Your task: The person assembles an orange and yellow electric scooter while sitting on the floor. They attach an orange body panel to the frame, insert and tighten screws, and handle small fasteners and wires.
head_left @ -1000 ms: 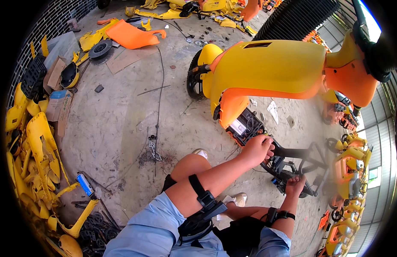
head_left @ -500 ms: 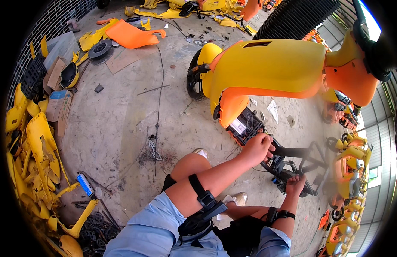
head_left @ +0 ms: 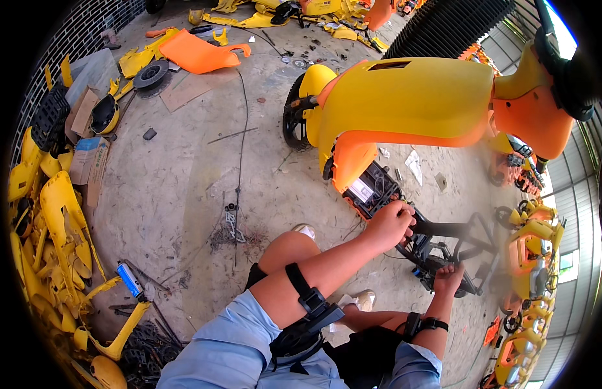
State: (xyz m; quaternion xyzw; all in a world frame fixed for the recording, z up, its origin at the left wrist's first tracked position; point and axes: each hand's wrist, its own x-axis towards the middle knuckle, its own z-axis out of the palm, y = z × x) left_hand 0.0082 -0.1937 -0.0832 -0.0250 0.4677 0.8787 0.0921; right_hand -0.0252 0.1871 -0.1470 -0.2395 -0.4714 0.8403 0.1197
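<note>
Under the yellow scooter (head_left: 405,97), the left hand (head_left: 388,223) is closed around a black frame (head_left: 444,236). The right hand (head_left: 449,277) grips its lower part.

A scooter repair workshop: a stripped yellow scooter (head_left: 405,104) on a concrete floor (head_left: 184,188) amid scattered yellow body panels (head_left: 54,214).

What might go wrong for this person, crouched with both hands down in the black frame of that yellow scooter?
The left hand and right hand both sit among the black frame bars, so fingers might get pinched if a part shifts. The yellow scooter body leans above them and may tip or sag. Loose cable and scrap lie on the floor nearby, a likely trip hazard when standing up.
</note>
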